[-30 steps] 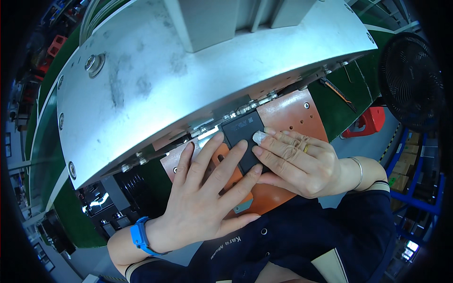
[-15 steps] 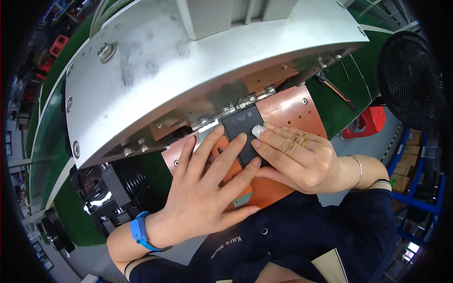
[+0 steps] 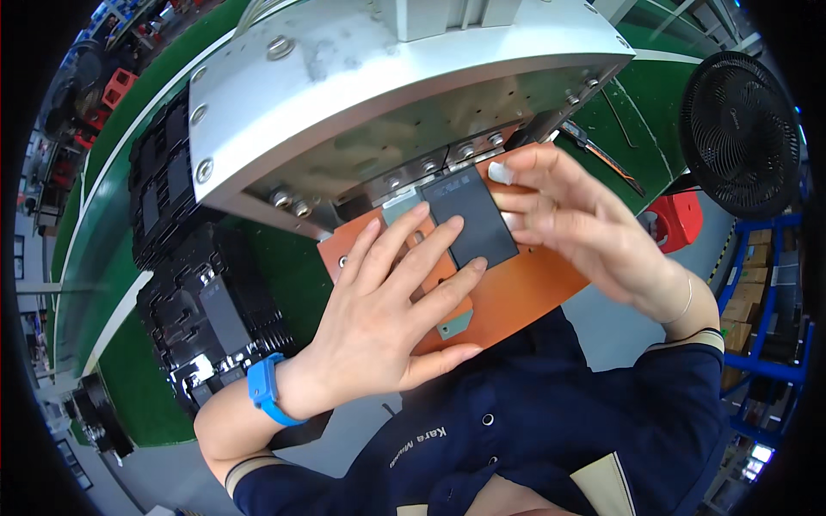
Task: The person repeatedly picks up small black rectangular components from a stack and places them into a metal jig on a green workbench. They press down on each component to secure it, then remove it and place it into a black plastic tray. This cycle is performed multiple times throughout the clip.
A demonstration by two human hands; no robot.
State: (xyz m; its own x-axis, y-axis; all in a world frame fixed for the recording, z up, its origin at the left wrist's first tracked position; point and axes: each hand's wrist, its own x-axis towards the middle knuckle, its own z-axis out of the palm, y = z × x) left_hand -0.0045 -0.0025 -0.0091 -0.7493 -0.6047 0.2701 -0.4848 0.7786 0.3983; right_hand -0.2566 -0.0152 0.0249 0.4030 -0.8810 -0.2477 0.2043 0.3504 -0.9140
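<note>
A flat black rectangular block (image 3: 478, 225), which resembles a battery pack, lies on a copper-orange plate (image 3: 516, 292) at the mouth of a metal press-like machine (image 3: 379, 112). My left hand (image 3: 370, 314) is spread flat, with fingertips on the block's left side and on a slotted orange and pale-green fixture (image 3: 454, 325) beside it. At the block's right edge, my right hand (image 3: 589, 225) hovers with its fingers apart, slightly blurred. A white wrap (image 3: 500, 174) covers one of its fingertips. I cannot tell whether that hand touches the block. The block's far end sits close to the machine's metal contacts.
Black plastic trays (image 3: 215, 318) with dark blocks stand left on the green tabletop (image 3: 280, 284). To the right lie an orange-and-black cutter (image 3: 602, 159) and a hex key (image 3: 621, 116). A black fan (image 3: 738, 133), a red stool (image 3: 675, 222) and a blue rack (image 3: 761, 297) are farther right.
My right hand has lifted off the block and moved to its right edge, its fingers opening. My left hand stays spread on the block and fixture. The view has shifted a little.
</note>
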